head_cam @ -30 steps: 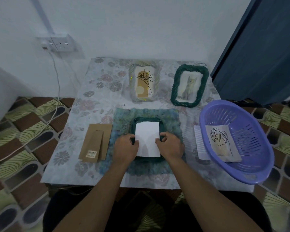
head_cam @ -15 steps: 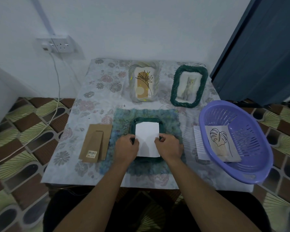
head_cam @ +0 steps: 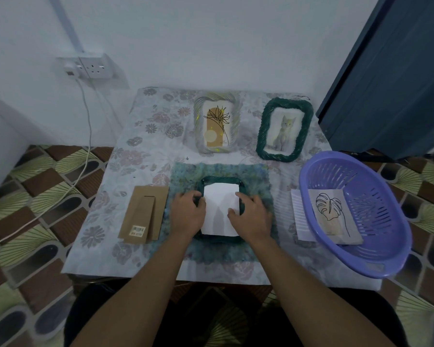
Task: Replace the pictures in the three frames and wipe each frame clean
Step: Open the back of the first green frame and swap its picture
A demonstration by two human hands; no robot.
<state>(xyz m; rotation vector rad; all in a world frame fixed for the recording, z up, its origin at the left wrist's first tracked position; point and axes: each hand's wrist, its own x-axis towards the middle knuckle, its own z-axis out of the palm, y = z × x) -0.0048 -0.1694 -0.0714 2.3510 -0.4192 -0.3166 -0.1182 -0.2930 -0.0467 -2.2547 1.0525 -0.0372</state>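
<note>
Both hands have crept slightly farther up the sheet since the earlier frame, the right hand (head_cam: 252, 216) reaching inward over its edge. We see it and the left hand (head_cam: 188, 214) pinching the side edges of the white sheet (head_cam: 219, 214), which lies slightly bowed on the dark green woven frame (head_cam: 221, 180) upon a fuzzy blue-green mat (head_cam: 183, 171). The table (head_cam: 135, 151), under floral cloth, meets a white wall (head_cam: 211, 46) above a patterned tiled floor (head_cam: 35, 196). Around the mat lie two rope-textured frames, pale (head_cam: 236, 121) and green (head_cam: 302, 126), a brown cardboard backing (head_cam: 143, 214) and a slotted lilac basket (head_cam: 376, 221).
</note>
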